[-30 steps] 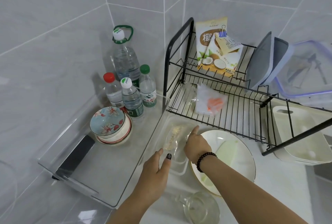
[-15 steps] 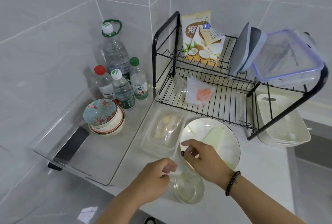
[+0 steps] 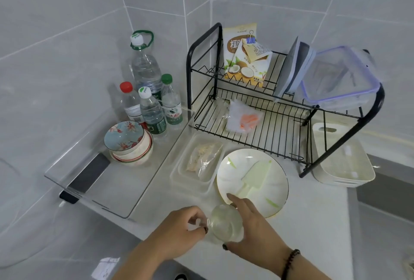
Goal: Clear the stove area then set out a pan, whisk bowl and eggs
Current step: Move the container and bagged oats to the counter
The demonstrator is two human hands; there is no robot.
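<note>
Since a second ago our hands left the plastic tray (image 3: 197,165) for the glass jar (image 3: 226,223), just in front of the plate (image 3: 253,178): right hand (image 3: 251,232) wraps it, left hand (image 3: 179,230) pinches its neck; clearing likely continues. Four bottles (image 3: 152,113), three stacked bowls (image 3: 128,143), one plate. Pan, eggs unseen.
</note>
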